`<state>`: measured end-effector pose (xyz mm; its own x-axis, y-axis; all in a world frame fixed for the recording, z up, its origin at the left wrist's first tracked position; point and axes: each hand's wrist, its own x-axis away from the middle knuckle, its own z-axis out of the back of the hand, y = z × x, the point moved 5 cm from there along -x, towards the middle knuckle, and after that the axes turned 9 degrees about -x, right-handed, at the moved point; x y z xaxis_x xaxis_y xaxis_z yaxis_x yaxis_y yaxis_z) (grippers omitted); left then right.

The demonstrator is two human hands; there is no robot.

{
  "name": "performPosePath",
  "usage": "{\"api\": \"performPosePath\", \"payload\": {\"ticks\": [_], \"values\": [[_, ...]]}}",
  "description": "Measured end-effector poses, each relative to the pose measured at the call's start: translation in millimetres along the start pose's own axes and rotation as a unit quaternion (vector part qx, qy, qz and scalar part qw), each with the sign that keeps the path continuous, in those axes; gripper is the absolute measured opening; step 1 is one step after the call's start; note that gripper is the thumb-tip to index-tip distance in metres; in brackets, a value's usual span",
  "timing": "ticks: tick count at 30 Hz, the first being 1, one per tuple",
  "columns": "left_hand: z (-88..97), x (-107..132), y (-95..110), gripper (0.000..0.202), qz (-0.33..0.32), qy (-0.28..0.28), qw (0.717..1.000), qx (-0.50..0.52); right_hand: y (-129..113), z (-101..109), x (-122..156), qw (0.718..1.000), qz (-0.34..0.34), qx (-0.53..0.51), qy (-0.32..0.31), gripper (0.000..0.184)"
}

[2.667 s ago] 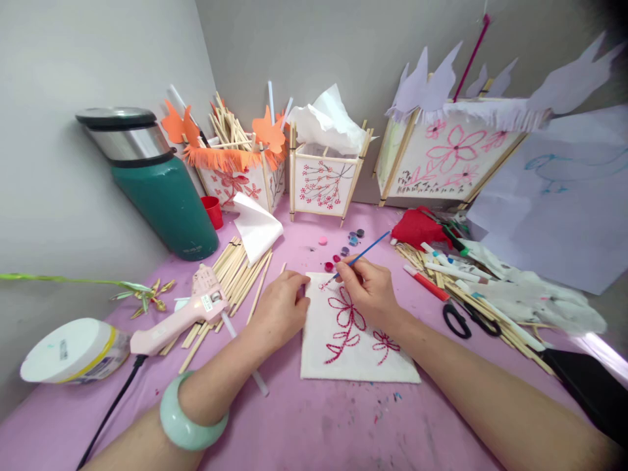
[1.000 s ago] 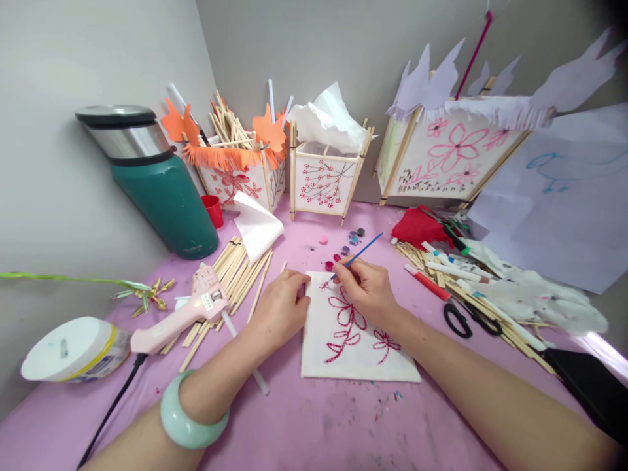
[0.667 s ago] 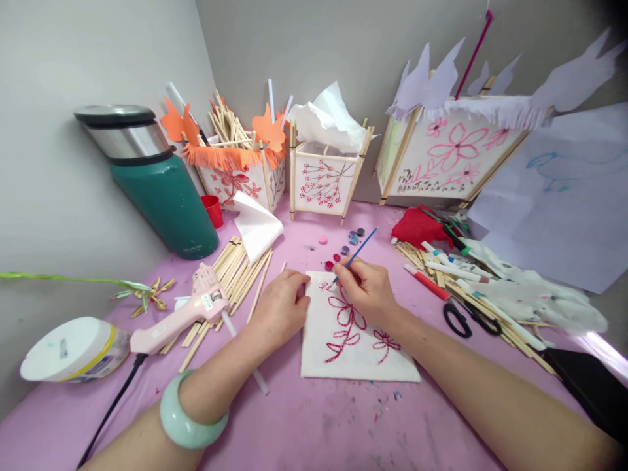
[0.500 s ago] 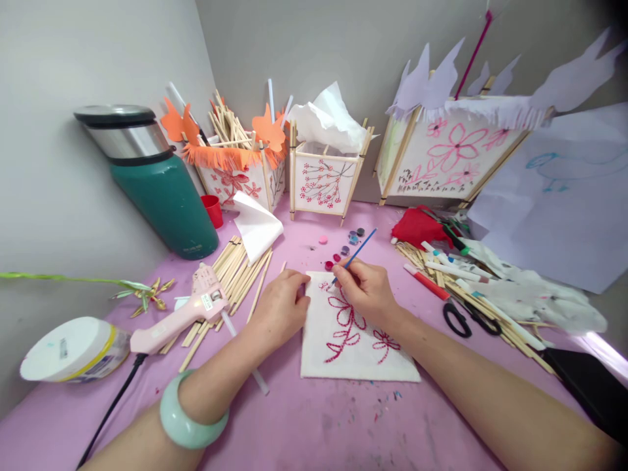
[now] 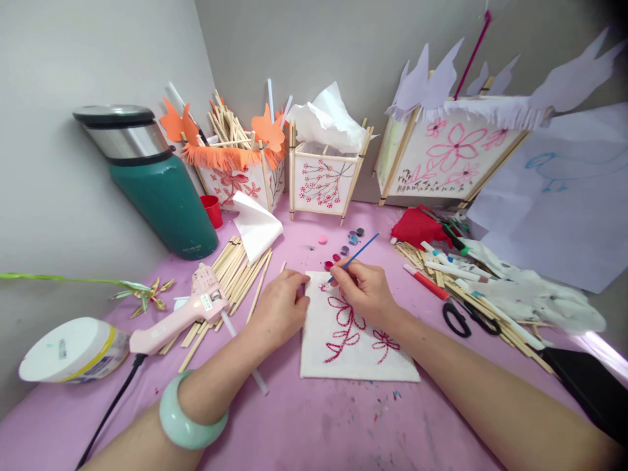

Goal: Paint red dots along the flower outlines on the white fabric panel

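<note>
A white paper sheet (image 5: 358, 363) with red painted flowers lies on the pink table (image 5: 314, 425). My right hand (image 5: 366, 291) pinches a thin blue paintbrush (image 5: 360, 252), whose tip touches the sheet's top left corner by a small red flower. Curled, with its fingers closed, my left hand (image 5: 282, 307) presses on the sheet's left edge; a pale green bangle (image 5: 184, 418) is on that wrist. Small paint pots (image 5: 343, 248) sit just beyond the sheet.
A pink glue gun (image 5: 181, 314) and wooden sticks (image 5: 235, 275) lie to the left, by a green flask (image 5: 157, 190) and a white jar (image 5: 73, 350). Paper lanterns (image 5: 326, 176) stand at the back. Markers (image 5: 441, 268) and scissors (image 5: 466, 320) lie to the right.
The brush handle has swung slightly as my right hand makes small strokes at the sheet's top left corner. My left hand has stayed put.
</note>
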<state>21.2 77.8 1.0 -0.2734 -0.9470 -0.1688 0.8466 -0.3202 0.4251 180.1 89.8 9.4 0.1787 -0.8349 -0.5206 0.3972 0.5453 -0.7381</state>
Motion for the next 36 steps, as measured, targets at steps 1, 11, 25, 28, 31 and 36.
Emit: {"api": "performPosePath", "payload": {"ticks": [1, 11, 25, 28, 31, 36], "values": [[-0.1, 0, 0, 0.029, 0.001, 0.000, 1.000, 0.000, 0, 0, 0, 1.000, 0.002, 0.001, 0.002, 0.031], [0.1, 0, 0, 0.029, -0.003, 0.000, 1.000, 0.003, 4, 2, -1, 0.999, -0.009, 0.028, 0.014, 0.027], [0.9, 0, 0, 0.029, 0.005, -0.004, 1.000, 0.004, 13, 20, -9, 0.993, -0.031, -0.003, 0.114, 0.016], [1.3, 0, 0, 0.028, 0.005, -0.006, 1.000, 0.000, 14, 19, -9, 0.994, -0.030, 0.003, 0.107, 0.018], [1.1, 0, 0, 0.027, 0.002, -0.004, 1.000, -0.003, 13, 17, -9, 0.994, -0.030, 0.013, 0.102, 0.018], [-0.2, 0, -1, 0.029, -0.001, -0.002, 1.000, -0.003, 13, 15, -10, 0.994, -0.020, 0.048, 0.094, 0.019]]}}
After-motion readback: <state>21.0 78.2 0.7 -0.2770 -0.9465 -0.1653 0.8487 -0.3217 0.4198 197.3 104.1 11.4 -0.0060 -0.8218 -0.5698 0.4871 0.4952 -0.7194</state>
